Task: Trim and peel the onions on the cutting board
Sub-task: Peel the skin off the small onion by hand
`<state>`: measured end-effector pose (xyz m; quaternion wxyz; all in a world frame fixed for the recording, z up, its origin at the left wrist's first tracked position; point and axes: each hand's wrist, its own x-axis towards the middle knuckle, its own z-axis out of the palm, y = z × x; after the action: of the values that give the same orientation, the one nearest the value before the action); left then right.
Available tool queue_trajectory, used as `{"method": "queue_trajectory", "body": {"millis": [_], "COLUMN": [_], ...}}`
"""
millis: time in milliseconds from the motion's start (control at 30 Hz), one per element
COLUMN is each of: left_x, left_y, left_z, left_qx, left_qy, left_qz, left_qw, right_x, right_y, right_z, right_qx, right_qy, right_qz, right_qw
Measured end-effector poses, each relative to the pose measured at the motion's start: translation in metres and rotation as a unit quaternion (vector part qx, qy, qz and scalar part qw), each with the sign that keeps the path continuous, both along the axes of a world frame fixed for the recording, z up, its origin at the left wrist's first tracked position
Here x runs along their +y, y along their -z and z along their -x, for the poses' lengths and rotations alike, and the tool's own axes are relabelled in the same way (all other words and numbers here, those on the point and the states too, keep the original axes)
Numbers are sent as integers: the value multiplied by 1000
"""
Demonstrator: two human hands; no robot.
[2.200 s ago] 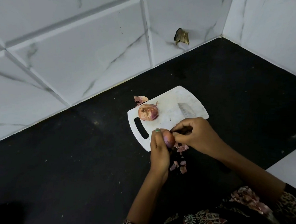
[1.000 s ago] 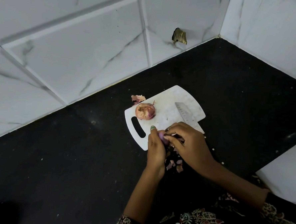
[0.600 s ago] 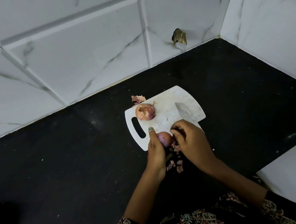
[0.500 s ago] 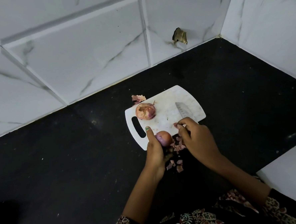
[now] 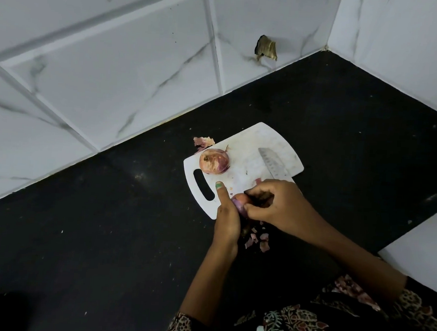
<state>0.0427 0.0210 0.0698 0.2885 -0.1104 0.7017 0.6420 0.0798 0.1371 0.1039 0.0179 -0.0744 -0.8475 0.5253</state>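
Observation:
A small white cutting board (image 5: 249, 139) lies on the black counter. One unpeeled reddish onion (image 5: 214, 161) sits on the board near its handle slot. My left hand (image 5: 226, 214) holds a second, smaller onion (image 5: 240, 200) over the board's near edge, thumb pointing up. My right hand (image 5: 276, 203) pinches the skin on that onion's right side. A knife blade (image 5: 272, 161) rests on the board's right part, its handle hidden under my right hand.
Loose skin scraps (image 5: 257, 240) lie on the black counter (image 5: 105, 235) below my hands, and one piece (image 5: 203, 141) lies beside the board's far left corner. White marble tile walls (image 5: 116, 69) enclose the counter corner. A dried leaf (image 5: 266, 48) sticks to the wall.
My right hand pulled away from the held onion toward the knife, then came back and now pinches its skin again. More peel scraps lie below the hands.

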Motion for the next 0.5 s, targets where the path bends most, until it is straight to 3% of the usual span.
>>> {"method": "queue_trajectory", "body": {"millis": [500], "left_x": [1], "left_y": [1], "left_z": [1], "left_qx": [-6], "left_qy": [14], "left_qz": [8], "left_qw": [1000], "right_x": [4], "right_y": [4], "right_z": [2], "right_qx": [-11], "right_qy": [-12], "right_qz": [9], "right_qw": [1000]}}
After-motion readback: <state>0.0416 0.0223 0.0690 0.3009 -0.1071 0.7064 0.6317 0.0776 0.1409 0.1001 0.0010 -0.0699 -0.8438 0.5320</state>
